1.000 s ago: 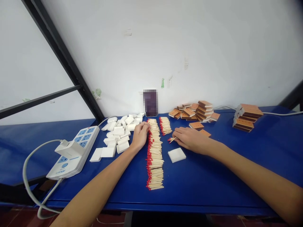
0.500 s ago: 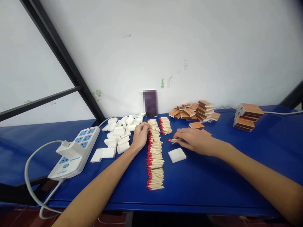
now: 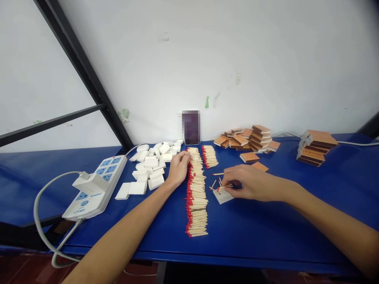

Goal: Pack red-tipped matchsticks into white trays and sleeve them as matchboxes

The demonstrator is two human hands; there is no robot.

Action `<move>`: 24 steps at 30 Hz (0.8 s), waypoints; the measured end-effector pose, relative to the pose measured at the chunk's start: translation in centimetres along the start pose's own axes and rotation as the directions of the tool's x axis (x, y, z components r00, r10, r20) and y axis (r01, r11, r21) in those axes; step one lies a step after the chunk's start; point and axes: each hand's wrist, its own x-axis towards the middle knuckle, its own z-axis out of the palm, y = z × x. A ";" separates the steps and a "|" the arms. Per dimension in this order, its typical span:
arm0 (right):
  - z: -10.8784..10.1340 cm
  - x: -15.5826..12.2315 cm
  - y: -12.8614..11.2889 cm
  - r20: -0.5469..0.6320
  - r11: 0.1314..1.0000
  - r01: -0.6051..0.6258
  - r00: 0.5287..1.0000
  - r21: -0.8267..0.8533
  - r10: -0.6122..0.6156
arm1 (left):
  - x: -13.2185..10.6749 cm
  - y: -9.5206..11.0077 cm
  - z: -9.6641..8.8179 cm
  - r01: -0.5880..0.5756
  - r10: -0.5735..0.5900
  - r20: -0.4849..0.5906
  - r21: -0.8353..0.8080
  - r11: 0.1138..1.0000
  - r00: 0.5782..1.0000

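R hand [image 3: 248,183] low over the white tray [image 3: 224,198], thumb + fingertips pinching a few matches [image 3: 227,186], red heads pointing L, at/just above tray; can't tell if they touch it. A couple of loose matches [image 3: 212,185] just L of tray, another [image 3: 218,174] lying farther back, near R fingers.

L hand [image 3: 178,169] curled, fingertips at far end of long match row [image 3: 197,197]; can't tell if pinching any. Row runs front to back, heads L. Short row [image 3: 210,157] just R of its far end, heads also L.

L of L hand: pile of white trays [image 3: 151,162], then power strip [image 3: 100,203] w/ charger [image 3: 91,184] plugged in. Behind rows: phone [image 3: 191,128], upright at wall [image 3: 266,59], screen blurred. Beyond R hand: orange boxes [image 3: 240,139] in a heap, 2 apart in front; stack [image 3: 318,142] far R. All on blue table [image 3: 266,232].
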 end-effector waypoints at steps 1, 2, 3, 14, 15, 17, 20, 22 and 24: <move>0.0 0.0 -0.1 0.009 1.000 0.008 1.000 0.006 -0.008 | 0.0 0.0 0.0 0.002 -0.002 -0.002 0.002 1.000 1.000; -0.1 -0.1 -0.1 0.014 1.000 0.014 1.000 0.010 -0.014 | 0.0 0.1 0.0 0.004 -0.004 -0.005 0.004 1.000 1.000; -0.1 -0.1 -0.1 0.010 1.000 0.016 1.000 0.012 -0.017 | 0.0 0.1 0.1 0.006 -0.006 -0.005 0.005 1.000 1.000; 1.1 0.5 0.6 -0.175 0.993 -0.114 0.978 0.022 0.116 | -0.1 0.3 0.1 -0.002 0.002 -0.016 0.024 1.000 1.000; 1.3 0.6 0.5 -0.172 0.995 -0.091 0.980 0.046 0.097 | -0.1 0.3 0.1 -0.005 0.005 -0.013 0.026 1.000 1.000; 1.8 0.8 0.2 -0.167 0.995 -0.040 0.984 0.094 0.055 | -0.1 0.3 0.1 -0.006 0.006 -0.014 0.027 1.000 1.000; 2.3 1.1 -0.1 -0.181 0.991 0.005 0.983 0.136 0.019 | -0.1 0.2 0.1 -0.002 0.002 -0.018 0.029 1.000 1.000; 2.4 1.2 -0.2 -0.182 0.990 0.008 0.983 0.138 0.017 | -0.1 0.2 0.1 -0.002 0.002 -0.018 0.026 1.000 1.000; 2.6 1.3 -0.3 -0.180 0.992 0.008 0.984 0.126 0.015 | -0.1 0.2 0.2 0.000 0.000 -0.016 0.022 1.000 1.000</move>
